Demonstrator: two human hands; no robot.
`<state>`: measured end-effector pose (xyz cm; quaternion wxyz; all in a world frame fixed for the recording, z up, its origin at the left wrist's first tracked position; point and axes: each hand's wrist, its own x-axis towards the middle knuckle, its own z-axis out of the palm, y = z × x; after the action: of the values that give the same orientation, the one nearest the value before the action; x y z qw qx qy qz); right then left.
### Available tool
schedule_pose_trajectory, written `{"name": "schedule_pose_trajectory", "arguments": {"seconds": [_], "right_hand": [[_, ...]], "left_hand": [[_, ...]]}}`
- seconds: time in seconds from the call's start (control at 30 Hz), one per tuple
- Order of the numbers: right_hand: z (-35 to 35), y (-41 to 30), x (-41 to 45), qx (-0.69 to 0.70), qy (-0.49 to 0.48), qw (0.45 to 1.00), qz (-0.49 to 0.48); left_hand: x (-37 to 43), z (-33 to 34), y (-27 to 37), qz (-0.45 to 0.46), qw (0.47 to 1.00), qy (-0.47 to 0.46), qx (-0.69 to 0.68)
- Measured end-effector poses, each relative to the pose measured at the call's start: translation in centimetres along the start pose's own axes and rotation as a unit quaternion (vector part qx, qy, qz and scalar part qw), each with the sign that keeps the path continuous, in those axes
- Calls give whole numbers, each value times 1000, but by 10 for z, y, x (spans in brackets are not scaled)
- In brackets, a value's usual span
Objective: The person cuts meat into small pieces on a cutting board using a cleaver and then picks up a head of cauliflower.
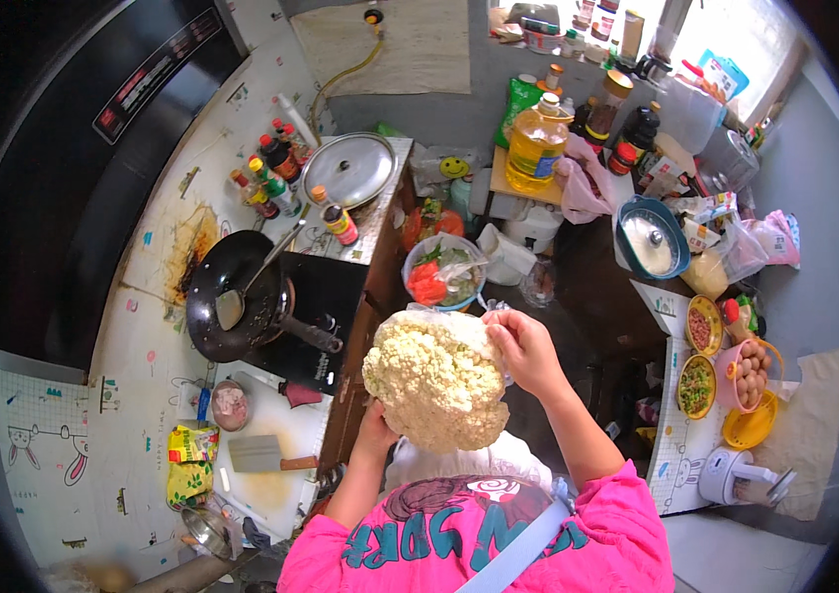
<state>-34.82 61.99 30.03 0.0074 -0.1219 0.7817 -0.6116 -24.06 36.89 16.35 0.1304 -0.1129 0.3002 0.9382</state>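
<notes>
A large head of cauliflower (pixel 438 378) is held up in front of my chest, with some clear plastic film showing along its far edge. My left hand (pixel 377 428) supports it from the lower left, its fingers partly hidden beneath the florets. Pinched at the upper right edge, by the plastic, is my right hand (pixel 522 348). Beyond the cauliflower stands a round bin (pixel 480 259) holding vegetable scraps and a red bag.
Left are a black wok (pixel 204 326) with a spatula (pixel 230 310) on a cooktop (pixel 323 296), and a cleaver (pixel 255 454) on a cutting board (pixel 279 504). Right are bowls of chopped food (pixel 697 387), a pink basket of eggs (pixel 727 378) and a kitchen scale (pixel 716 476).
</notes>
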Motion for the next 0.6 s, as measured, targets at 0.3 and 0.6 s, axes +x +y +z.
{"name": "schedule_pose_trajectory", "arguments": {"seconds": [0.3,0.6], "right_hand": [[-65,51,21,250,-78,942,208],[-84,92,82,436,-136,815,356]], "left_hand": [[50,21,-30,-28,999,-38,1],[117,21,-27,-36,998,-3,42]]}}
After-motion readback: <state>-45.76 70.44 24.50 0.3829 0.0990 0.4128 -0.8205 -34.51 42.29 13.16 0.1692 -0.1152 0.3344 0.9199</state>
